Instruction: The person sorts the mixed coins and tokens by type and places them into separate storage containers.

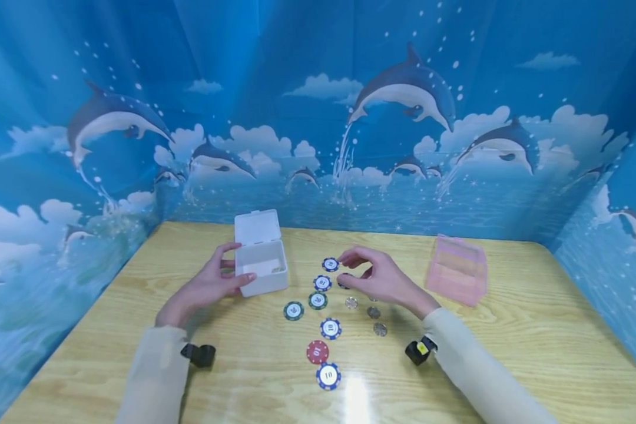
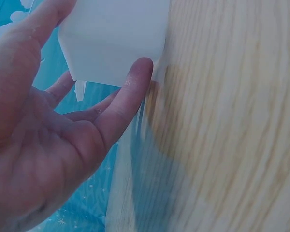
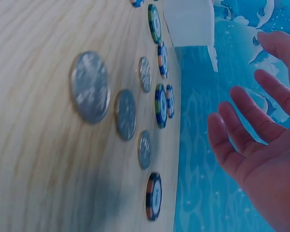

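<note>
Left hand (image 1: 212, 282) steadies the open white box (image 1: 261, 266) between thumb and fingers; right hand (image 1: 373, 277) hovers loosely spread — the blue chip (image 1: 330, 264) lies just left of its fingertips.

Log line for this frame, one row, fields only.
left hand: grips white box, lid open | right hand: empty, over chips and coins | pink box: apart

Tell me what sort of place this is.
Probably a staged tabletop booth, not a lived-in room: a wooden table walled on three sides by a dolphin-print backdrop, with poker chips, coins and a white box laid out.
</note>
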The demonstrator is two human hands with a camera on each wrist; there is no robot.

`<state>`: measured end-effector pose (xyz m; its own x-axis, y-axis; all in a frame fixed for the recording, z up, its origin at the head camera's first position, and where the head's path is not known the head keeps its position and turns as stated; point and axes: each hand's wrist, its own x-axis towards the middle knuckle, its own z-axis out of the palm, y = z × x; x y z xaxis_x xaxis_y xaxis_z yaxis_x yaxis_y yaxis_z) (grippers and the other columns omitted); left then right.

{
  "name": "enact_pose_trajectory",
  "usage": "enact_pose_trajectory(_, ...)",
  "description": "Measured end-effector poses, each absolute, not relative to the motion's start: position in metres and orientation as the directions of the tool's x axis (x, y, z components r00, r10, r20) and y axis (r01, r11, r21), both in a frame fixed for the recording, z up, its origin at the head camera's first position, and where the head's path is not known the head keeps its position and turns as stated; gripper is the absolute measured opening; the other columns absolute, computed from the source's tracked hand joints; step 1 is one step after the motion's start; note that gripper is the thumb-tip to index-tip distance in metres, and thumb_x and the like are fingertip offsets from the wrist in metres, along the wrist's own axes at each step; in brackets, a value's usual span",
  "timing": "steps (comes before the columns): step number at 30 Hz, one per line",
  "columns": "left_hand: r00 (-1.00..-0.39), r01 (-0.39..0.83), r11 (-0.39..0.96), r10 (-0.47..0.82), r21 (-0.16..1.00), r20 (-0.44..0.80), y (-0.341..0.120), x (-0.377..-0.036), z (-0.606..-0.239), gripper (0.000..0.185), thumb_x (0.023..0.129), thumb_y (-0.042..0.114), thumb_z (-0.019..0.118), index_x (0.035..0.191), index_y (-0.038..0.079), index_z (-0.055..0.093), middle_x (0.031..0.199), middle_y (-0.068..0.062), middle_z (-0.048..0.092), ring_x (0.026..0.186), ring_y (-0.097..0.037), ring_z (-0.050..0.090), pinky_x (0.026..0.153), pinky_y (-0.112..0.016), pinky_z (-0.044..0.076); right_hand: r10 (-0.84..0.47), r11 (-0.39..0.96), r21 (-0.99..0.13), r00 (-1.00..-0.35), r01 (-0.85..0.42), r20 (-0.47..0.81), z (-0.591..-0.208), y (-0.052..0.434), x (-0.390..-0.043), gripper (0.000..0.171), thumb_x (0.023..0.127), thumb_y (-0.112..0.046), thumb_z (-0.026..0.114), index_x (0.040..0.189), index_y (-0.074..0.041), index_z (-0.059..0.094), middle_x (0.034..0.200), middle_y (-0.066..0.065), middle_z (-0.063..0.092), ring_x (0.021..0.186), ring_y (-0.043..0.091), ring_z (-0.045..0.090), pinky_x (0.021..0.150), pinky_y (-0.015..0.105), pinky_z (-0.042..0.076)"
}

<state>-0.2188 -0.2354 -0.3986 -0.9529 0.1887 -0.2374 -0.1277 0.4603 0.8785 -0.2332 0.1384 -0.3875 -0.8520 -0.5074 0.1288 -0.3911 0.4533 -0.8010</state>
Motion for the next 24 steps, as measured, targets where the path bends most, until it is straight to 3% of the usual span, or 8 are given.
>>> enact_pose_trajectory(6,-0.949,-0.134,0.428,0.203,0.894,-0.24,-0.236,-0.219,-0.399,0.099,0.096,0.034,0.073,0.164,0.02,0.002,0.157,-0.03,0.031,0.134,-0.048,0.051,0.097,-0.046,0.06,-0.488,0.491,-0.79,-0.867,-0.368,0.1,-0.392,0.149,-0.23,0.046,0.091,-0.035,0.077,0.129,-0.011,0.065,0.128,0.014,0.067,0.119,0.033,0.062,0.09,0.036,0.059)
enact_pose_trajectory(17,-0.949,-0.134,0.428,0.204,0.894,-0.24,-0.235,-0.219,-0.4,0.099,0.096,0.035,0.072,0.164,0.021,0.001,0.157,-0.03,0.032,0.134,-0.047,0.052,0.097,-0.046,0.06,-0.53,0.545,-0.727,-0.844,-0.419,0.089,-0.403,0.162,-0.227,0.043,0.089,-0.036,0.079,0.124,-0.013,0.068,0.124,0.006,0.069,0.115,0.029,0.064,0.093,0.046,0.058)
enact_pose_trajectory(24,-0.949,-0.139,0.421,0.203,0.896,-0.243,-0.236,-0.221,-0.4,0.099,0.096,0.035,0.073,0.164,0.021,0.002,0.157,-0.03,0.031,0.133,-0.047,0.053,0.096,-0.044,0.06,-0.546,0.607,-0.66,-0.836,-0.444,0.06,-0.41,0.164,-0.229,0.04,0.087,-0.039,0.08,0.12,-0.018,0.071,0.118,-0.001,0.068,0.09,0.021,0.06,0.081,0.035,0.052)
